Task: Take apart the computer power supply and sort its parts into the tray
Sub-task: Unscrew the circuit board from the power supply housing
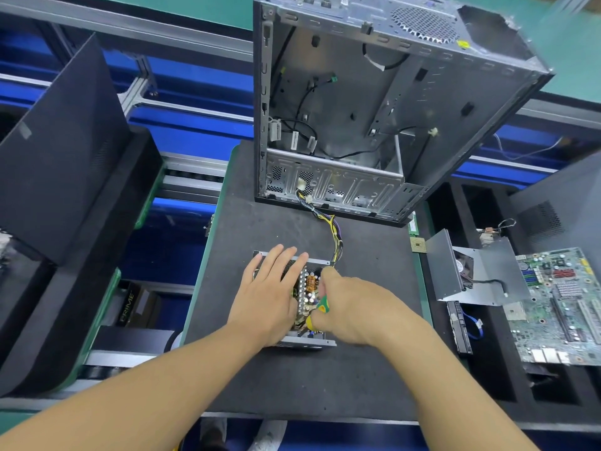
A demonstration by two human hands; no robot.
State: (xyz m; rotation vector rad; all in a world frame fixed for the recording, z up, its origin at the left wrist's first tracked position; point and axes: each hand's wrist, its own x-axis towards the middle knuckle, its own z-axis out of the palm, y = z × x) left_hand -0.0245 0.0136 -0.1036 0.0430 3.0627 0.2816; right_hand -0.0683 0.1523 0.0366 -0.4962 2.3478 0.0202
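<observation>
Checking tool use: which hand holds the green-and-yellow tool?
The right hand grips the tool; the left hand rests flat on the power supply.

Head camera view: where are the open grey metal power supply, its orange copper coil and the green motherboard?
Open grey metal power supply (312, 342): head view, on its near metal edge.
Orange copper coil (311, 283): head view, on its windings.
Green motherboard (559, 304): head view, on the board's middle.

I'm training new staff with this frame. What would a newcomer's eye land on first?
First the gutted computer case, standing open at top centre. Below it, in the middle, the left hand lies flat on the opened power supply while the right hand grips a green-and-yellow tool over it. A green motherboard lies at far right.
</observation>
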